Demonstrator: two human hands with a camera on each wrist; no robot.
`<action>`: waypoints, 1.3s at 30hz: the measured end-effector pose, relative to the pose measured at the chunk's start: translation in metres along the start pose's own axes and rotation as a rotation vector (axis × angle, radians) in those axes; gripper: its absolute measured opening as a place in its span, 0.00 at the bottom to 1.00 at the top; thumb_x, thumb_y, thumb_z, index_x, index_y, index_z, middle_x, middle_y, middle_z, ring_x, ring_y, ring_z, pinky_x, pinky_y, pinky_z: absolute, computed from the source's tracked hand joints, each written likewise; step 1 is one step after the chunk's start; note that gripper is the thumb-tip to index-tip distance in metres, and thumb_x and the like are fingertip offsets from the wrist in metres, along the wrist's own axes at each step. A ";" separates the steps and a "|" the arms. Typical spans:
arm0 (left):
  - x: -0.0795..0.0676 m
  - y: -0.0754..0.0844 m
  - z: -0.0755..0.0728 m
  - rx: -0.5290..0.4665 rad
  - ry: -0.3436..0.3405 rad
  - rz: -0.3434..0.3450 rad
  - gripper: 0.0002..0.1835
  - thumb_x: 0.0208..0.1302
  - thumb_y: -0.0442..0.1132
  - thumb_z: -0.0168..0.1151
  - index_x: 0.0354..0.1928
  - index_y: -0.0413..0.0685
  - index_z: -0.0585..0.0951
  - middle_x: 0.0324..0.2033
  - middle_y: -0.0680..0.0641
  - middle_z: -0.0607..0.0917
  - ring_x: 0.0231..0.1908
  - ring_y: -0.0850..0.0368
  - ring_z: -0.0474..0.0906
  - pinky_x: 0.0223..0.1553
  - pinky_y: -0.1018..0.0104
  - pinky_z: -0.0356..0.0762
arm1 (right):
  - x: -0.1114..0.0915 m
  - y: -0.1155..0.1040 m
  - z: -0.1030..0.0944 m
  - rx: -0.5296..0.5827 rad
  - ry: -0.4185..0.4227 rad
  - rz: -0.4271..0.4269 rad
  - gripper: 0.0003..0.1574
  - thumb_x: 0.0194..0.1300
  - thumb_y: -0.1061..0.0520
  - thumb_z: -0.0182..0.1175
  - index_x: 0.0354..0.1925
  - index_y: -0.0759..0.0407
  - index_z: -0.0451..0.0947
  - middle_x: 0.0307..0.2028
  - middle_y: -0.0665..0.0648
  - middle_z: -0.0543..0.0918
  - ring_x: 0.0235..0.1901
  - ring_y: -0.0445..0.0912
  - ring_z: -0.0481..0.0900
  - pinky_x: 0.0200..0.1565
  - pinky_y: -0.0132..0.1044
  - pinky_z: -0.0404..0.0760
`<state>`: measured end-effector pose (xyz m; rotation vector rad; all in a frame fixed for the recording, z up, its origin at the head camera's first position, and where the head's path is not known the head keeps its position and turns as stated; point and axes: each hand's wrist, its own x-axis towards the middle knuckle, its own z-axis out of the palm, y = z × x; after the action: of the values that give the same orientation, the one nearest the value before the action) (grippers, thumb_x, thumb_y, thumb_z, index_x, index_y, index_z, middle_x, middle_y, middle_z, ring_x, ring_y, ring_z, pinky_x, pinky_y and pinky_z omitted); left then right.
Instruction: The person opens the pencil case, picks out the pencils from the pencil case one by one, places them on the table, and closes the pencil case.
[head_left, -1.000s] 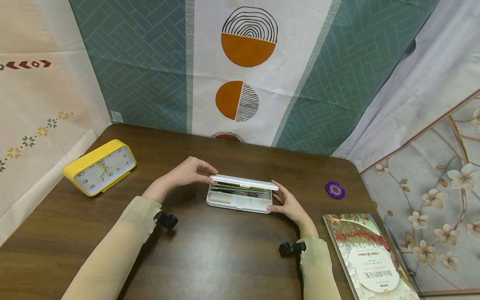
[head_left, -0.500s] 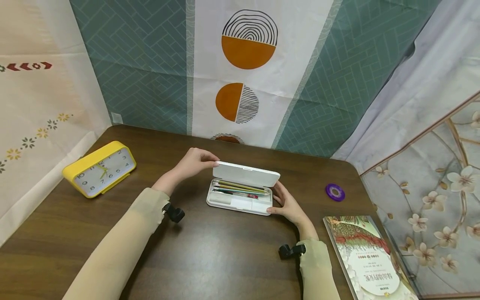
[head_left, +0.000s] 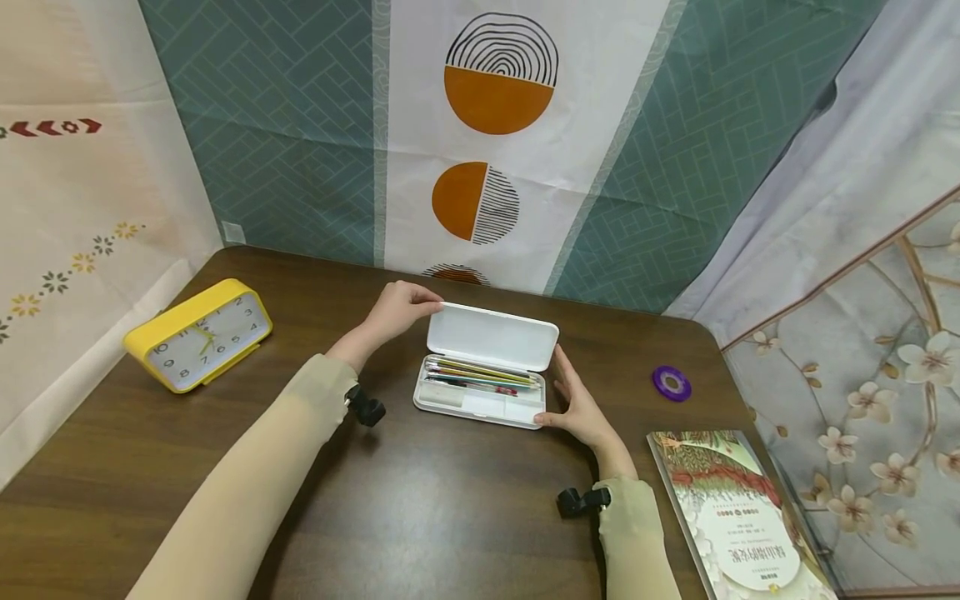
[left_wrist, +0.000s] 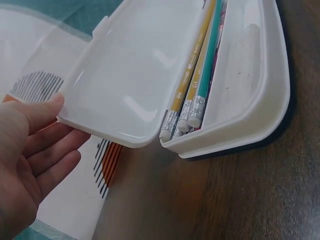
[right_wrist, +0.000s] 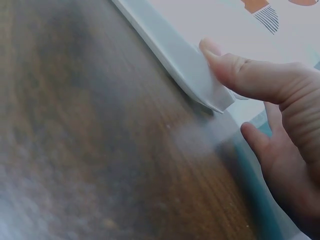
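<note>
A white pencil case (head_left: pixel 487 406) lies on the table with its lid (head_left: pixel 492 336) raised at the back. Inside rest several pencils (left_wrist: pixel 192 75), yellow and green with white erasers, and a red item among them in the head view. A pale block (head_left: pixel 441 394) sits in the front left compartment. My left hand (head_left: pixel 401 310) pinches the lid's upper left corner between thumb and fingers, with the other fingers behind it. At the right end, my right hand (head_left: pixel 581 410) holds the case, thumb (right_wrist: pixel 250 75) on the front corner and fingers around the side toward the back.
A yellow alarm clock (head_left: pixel 202 336) stands at the left. To the right lie a purple ring-shaped roll (head_left: pixel 671 383) and a book (head_left: pixel 738 508) near the table's right edge. A patterned cloth (head_left: pixel 480 192) hangs behind the brown table (head_left: pixel 420 517).
My left hand has lifted the lid up and back, from nearly closed to leaning wide, uncovering the pencils. My right hand has stayed at the case's right end.
</note>
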<state>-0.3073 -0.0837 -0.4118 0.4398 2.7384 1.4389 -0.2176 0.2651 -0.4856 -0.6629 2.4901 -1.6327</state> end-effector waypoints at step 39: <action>0.018 -0.050 0.031 -0.062 0.015 -0.190 0.20 0.67 0.45 0.63 0.51 0.33 0.83 0.44 0.36 0.87 0.36 0.51 0.88 0.41 0.63 0.84 | 0.001 -0.003 -0.005 0.008 -0.129 0.055 0.68 0.53 0.67 0.71 0.77 0.64 0.35 0.77 0.66 0.38 0.76 0.61 0.37 0.71 0.62 0.46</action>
<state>-0.3320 -0.0811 -0.4684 0.1615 2.6535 1.4784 -0.2191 0.2679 -0.4812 -0.6701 2.3880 -1.5296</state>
